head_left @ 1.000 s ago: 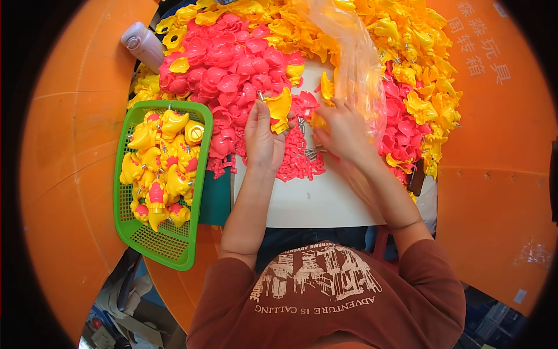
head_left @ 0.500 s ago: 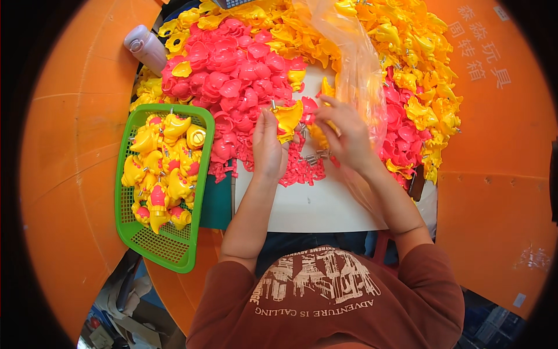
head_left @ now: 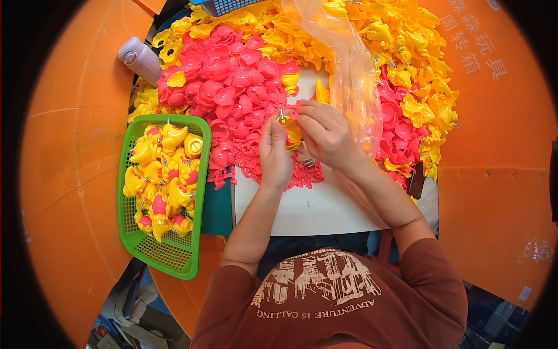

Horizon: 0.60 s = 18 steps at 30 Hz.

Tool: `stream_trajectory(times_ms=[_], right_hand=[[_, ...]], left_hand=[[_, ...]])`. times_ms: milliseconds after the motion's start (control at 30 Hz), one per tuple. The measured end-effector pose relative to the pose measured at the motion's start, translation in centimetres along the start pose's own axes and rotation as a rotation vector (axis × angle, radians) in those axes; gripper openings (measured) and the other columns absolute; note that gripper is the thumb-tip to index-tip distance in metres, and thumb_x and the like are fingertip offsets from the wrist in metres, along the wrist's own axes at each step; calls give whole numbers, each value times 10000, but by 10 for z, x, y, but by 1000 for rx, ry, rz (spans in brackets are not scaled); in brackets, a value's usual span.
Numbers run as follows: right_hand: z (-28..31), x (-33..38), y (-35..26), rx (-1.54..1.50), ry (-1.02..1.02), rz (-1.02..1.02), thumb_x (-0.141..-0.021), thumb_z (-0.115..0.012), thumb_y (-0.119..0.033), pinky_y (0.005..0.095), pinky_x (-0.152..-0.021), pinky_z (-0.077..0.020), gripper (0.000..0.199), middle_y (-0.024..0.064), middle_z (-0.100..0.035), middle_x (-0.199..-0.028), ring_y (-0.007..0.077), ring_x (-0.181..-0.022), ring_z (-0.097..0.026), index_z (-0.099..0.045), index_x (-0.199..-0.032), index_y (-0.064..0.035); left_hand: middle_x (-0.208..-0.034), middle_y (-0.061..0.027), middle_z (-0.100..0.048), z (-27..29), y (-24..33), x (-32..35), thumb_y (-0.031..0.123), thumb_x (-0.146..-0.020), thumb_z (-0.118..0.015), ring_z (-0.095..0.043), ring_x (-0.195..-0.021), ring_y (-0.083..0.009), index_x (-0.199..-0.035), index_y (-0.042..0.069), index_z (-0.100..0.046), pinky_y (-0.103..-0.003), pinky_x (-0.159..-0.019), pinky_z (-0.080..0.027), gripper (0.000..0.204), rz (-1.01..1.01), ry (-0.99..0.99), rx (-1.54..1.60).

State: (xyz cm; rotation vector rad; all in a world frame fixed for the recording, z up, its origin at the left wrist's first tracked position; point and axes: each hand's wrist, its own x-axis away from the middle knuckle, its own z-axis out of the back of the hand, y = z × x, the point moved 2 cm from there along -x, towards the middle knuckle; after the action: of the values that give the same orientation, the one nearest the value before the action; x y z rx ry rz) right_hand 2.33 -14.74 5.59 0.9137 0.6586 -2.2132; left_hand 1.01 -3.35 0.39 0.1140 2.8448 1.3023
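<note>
Hands meet over the white board point(head_left: 314, 209): left hand point(head_left: 274, 154) and right hand point(head_left: 326, 132) both pinch a small yellow toy part point(head_left: 290, 129) with a metal pin. Risk: the piece may slip into the pink pile point(head_left: 238, 87) just beyond if either grip loosens.

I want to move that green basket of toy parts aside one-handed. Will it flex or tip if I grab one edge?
The green basket is thin mesh plastic, so it would probably bow somewhat. The yellow and pink parts are heaped toward its far end, so a lift at the near rim could tilt it and slide them. They look hollow, likely light.
</note>
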Motion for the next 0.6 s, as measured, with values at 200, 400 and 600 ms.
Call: stream_trajectory(times_ms=[200,400,600], right_hand=[[3,-10,-4,49,-129,72,-671,-634,22,358,-719,-520,147,150,-605,-872,308,-835,-621,-595,-813,32],[-9,7,21,-460,-187,-308,-781,-613,7,289,-714,-508,110,112,-610,-858,203,-807,-620,-611,-890,25],[-14,8,37,-854,-365,-778,-823,-638,-71,223,-711,-480,189,55,-602,-907,103,-845,-572,-612,-995,2]], left_hand=[[-1066,-61,-536,6,-2,0,258,-996,-319,-521,-963,-99,-1187,12,-463,-240,-825,-444,343,-56,-24,-130],[-985,-51,-564,6,1,-4,272,-991,-338,-552,-852,-96,-1134,36,-487,-231,-689,-470,314,24,4,8],[-905,-63,-592,6,1,-6,312,-984,-348,-573,-730,-115,-1116,46,-488,-245,-593,-466,328,103,1,2]])
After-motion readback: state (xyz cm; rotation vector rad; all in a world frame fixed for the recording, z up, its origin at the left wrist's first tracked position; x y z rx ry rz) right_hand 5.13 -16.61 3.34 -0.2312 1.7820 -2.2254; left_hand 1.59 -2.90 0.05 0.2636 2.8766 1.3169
